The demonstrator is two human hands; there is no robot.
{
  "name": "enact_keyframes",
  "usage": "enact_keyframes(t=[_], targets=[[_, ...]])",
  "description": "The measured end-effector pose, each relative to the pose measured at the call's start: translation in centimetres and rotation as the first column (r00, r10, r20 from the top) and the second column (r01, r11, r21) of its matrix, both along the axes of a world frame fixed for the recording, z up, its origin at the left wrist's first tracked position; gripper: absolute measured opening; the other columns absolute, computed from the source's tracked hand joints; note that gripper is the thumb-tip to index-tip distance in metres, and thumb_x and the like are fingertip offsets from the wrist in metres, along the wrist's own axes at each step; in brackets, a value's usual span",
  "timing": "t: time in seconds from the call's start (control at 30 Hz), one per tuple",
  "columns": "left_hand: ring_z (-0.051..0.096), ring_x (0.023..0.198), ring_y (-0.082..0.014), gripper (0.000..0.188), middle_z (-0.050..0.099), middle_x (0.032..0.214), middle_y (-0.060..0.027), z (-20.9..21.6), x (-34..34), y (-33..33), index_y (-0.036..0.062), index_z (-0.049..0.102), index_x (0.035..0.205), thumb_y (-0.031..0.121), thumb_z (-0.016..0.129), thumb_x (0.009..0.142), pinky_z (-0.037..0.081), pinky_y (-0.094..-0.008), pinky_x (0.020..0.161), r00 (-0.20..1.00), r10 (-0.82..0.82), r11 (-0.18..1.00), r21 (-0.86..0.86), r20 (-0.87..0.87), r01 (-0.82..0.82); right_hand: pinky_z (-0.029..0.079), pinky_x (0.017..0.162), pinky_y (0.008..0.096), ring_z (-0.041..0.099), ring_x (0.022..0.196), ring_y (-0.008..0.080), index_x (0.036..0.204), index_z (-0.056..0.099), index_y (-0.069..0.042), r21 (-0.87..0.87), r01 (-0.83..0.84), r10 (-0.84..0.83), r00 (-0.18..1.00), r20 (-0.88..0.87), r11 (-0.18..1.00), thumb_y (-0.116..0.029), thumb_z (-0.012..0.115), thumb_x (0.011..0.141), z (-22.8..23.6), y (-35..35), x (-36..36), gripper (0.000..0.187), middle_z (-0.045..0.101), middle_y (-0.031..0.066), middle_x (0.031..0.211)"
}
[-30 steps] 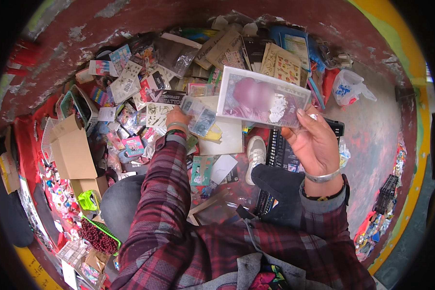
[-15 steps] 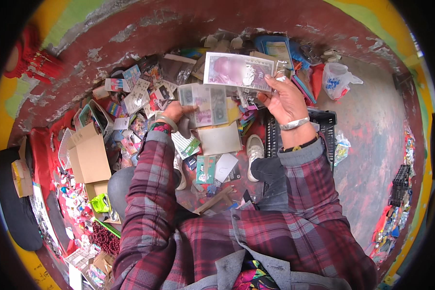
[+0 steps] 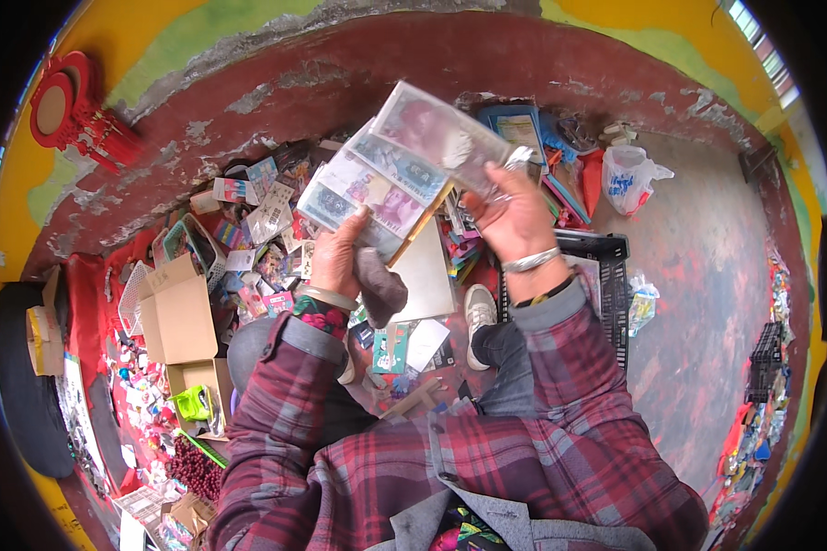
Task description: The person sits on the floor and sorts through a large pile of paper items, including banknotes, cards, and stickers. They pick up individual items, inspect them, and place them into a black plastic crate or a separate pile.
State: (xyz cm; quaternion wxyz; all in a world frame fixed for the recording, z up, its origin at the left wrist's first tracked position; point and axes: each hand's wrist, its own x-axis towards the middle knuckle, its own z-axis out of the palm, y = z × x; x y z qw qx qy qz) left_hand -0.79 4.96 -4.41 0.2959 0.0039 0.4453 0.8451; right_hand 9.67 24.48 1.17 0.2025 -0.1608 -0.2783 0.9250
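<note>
A fan of banknote packs (image 3: 363, 174), bluish and purple, is pinched in my left hand (image 3: 336, 257), with the thumb across their lower edge. My right hand (image 3: 516, 216) grips the lower right end of a pink banknote pack (image 3: 427, 129) in clear, shiny wrapping. That pack lies tilted along the top of the fan and touches it or overlaps it. Against the outer side of my left hand hangs a dark brown-grey cloth-like thing (image 3: 380, 286); I cannot tell its kind. A whitish flat sheet (image 3: 425, 275) shows below the packs.
Cards and small packages (image 3: 266, 216) are heaped along the red wall. An open cardboard box (image 3: 179, 312) and a white basket (image 3: 130, 298) stand left. Right of my feet is a black crate (image 3: 616, 303); a white plastic bag (image 3: 629, 179) lies beyond it.
The pink pack has tilted and come down leftward against the left hand's packs. The left hand's packs have turned and fanned out, coming closer to me. My view has shifted slightly upward.
</note>
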Motion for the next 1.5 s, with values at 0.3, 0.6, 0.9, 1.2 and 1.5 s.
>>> enact_keyframes(t=[0.3,0.6,0.9,1.2,1.5], targets=[[0.061,0.077,-0.0201,0.024,0.061,0.091,-0.0085,1.0,0.6,1.5,0.0017,0.054,0.103,0.016,0.060,0.085,0.052,-0.0337,0.068,0.997,-0.069,0.996,0.046,-0.018,0.070,0.052,0.062,0.0310,0.063,0.084,0.0190,0.111,0.049,-0.008,0.080,-0.002,-0.013,0.983,0.185,0.997,-0.010,0.051,0.089,-2.6,-5.8,-2.0,0.022,0.061,0.0055,0.103],[0.060,0.073,-0.0230,0.038,0.062,0.085,-0.0129,0.0,0.9,0.6,-0.0018,0.058,0.095,0.034,0.055,0.082,0.049,-0.0332,0.067,0.969,-0.246,0.969,0.033,0.023,0.246,0.048,0.046,0.0198,0.065,0.069,0.0182,0.116,0.049,-0.009,0.307,-0.143,0.062,0.964,0.259,0.941,-0.011,0.052,0.088,-2.9,-5.8,-1.8,0.028,0.063,0.0047,0.100],[0.059,0.086,-0.0210,0.035,0.059,0.100,-0.0077,2.0,1.1,2.1,0.0011,0.053,0.110,0.023,0.063,0.084,0.050,-0.0348,0.074,0.995,0.052,0.994,-0.095,-0.079,-0.060,0.048,0.063,0.0266,0.059,0.075,0.0123,0.107,0.054,0.001,0.607,-0.080,-0.142,0.940,0.309,0.791,-0.023,0.066,0.080,-5.9,-4.9,-2.7,0.038,0.062,0.0065,0.087],[0.060,0.090,-0.0212,0.034,0.061,0.104,-0.0080,0.1,-0.4,1.8,0.0033,0.053,0.113,0.024,0.060,0.087,0.048,-0.0364,0.081,0.993,-0.061,0.990,0.130,0.098,0.048,0.044,0.074,0.0269,0.056,0.086,0.0109,0.101,0.057,0.001,0.310,-0.076,0.070,0.997,0.031,0.948,-0.020,0.060,0.087,-4.2,-6.5,-2.8,0.025,0.062,0.0064,0.095],[0.059,0.087,-0.0174,0.035,0.060,0.099,-0.0063,0.1,0.3,2.4,0.0030,0.052,0.113,0.019,0.064,0.084,0.048,-0.0325,0.076,1.000,0.002,1.000,-0.021,-0.013,-0.003,0.047,0.059,0.0276,0.059,0.068,0.0115,0.097,0.057,0.004,0.779,0.097,-0.296,0.948,0.117,0.619,-0.010,0.064,0.081,-5.4,-6.3,-3.4,0.023,0.065,0.0094,0.081]])
